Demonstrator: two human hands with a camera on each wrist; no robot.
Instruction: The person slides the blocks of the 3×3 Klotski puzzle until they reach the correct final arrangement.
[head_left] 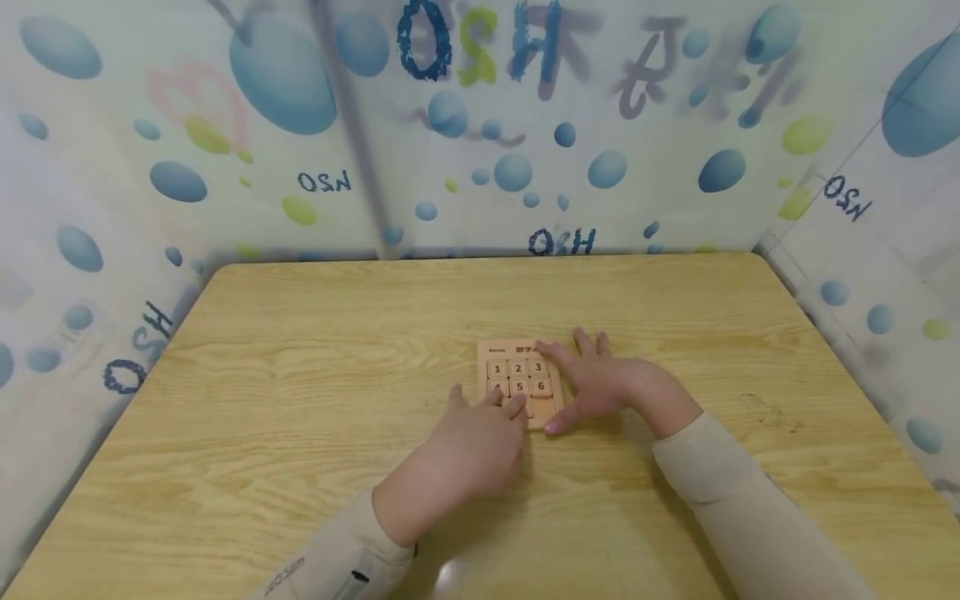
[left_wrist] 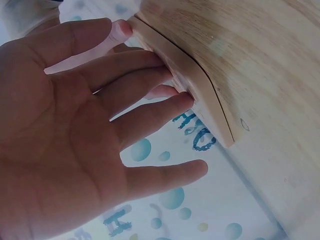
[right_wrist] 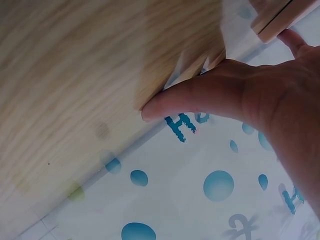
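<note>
A wooden sliding number puzzle lies flat on the table, with numbered tiles in rows in its frame. The 1, 2, 3, 5 and 6 show plainly; a bare slot is at the lower right. My left hand comes from the front left, its fingertips on the lower tiles and hiding part of them. In the left wrist view, its fingers are extended, reaching over the puzzle's edge. My right hand holds the board at its right side, thumb at the lower right corner and index finger at the top edge.
The puzzle sits near the middle of a light wood-grain table. Behind the table and along both sides stand white walls printed with blue and green drops and lettering. Both forearms wear pale sleeves.
</note>
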